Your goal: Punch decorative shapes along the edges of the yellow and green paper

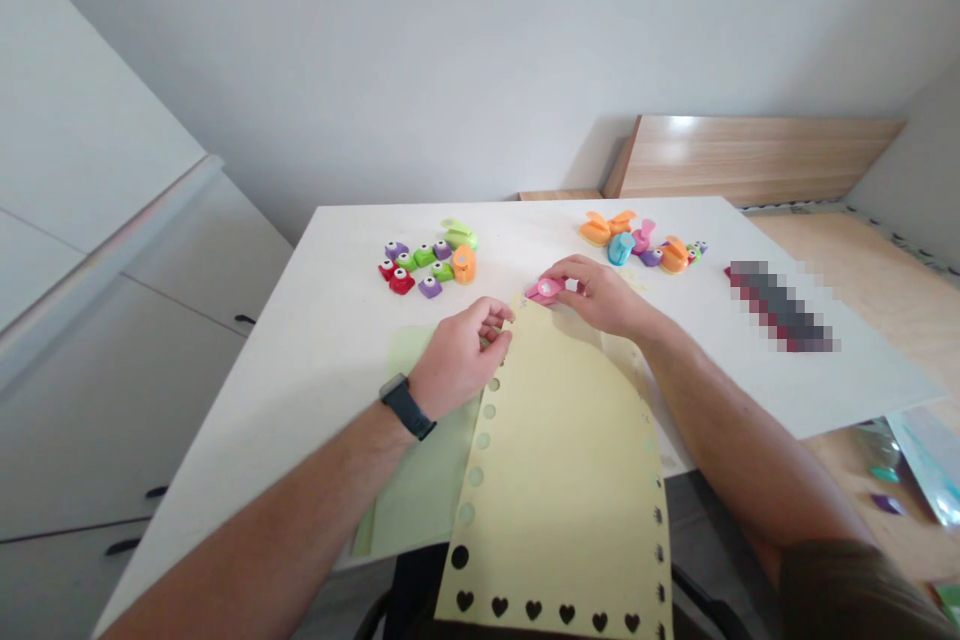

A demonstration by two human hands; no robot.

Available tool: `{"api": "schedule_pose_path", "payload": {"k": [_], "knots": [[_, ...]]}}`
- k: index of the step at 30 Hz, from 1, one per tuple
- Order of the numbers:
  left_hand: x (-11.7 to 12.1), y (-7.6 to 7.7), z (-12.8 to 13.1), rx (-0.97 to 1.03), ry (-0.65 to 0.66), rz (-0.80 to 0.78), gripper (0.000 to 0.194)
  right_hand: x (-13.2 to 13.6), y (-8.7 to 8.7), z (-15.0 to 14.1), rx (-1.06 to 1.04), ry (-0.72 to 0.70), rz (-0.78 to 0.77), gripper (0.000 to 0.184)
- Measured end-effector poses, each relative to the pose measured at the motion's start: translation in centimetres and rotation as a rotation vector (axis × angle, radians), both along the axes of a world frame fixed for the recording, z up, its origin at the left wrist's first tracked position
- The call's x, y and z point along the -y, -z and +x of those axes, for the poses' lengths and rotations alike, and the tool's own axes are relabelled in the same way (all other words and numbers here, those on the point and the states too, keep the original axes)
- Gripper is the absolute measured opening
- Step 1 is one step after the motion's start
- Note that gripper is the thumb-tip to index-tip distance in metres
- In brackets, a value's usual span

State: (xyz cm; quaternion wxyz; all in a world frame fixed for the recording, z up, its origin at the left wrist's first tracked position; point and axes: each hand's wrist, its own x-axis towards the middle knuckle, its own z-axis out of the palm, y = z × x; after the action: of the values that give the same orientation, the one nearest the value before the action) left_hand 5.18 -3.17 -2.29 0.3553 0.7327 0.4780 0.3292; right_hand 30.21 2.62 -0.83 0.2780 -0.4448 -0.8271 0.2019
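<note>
A large pale-yellow sheet of paper (566, 450) reaches from the middle of the table over its near edge. Round holes run along its left side, hearts along its near edge and small cut-outs down its right. At its far left corner my right hand (600, 295) is closed around a pink craft punch (545, 289), which meets the paper there. My left hand (466, 350), wearing a dark wristband (407, 407), has its fingers curled at the sheet's upper left edge, thumb on the paper. The part between those fingers is mostly hidden.
Pale-green paper (420, 495) lies under the left forearm. Several small craft punches (442, 270) are grouped at the far left, with more, including a blue punch (621, 248), at the far right. A blurred dark item (780, 307) lies on the right of the white table (300, 360).
</note>
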Motion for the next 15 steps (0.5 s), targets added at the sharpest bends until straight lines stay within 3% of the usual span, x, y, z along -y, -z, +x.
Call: {"api": "schedule_pose_path", "payload": {"k": [7,15], "knots": [[0.04,0.21,-0.09,0.012,-0.028,-0.033,0.020,0.25,-0.21,-0.37,-0.017,-0.051,-0.021,0.024],[-0.01,0.30,-0.26,0.002,-0.047,-0.040,0.021,-0.14,-0.06,-0.27,-0.058,0.020,-0.007,0.026]]}}
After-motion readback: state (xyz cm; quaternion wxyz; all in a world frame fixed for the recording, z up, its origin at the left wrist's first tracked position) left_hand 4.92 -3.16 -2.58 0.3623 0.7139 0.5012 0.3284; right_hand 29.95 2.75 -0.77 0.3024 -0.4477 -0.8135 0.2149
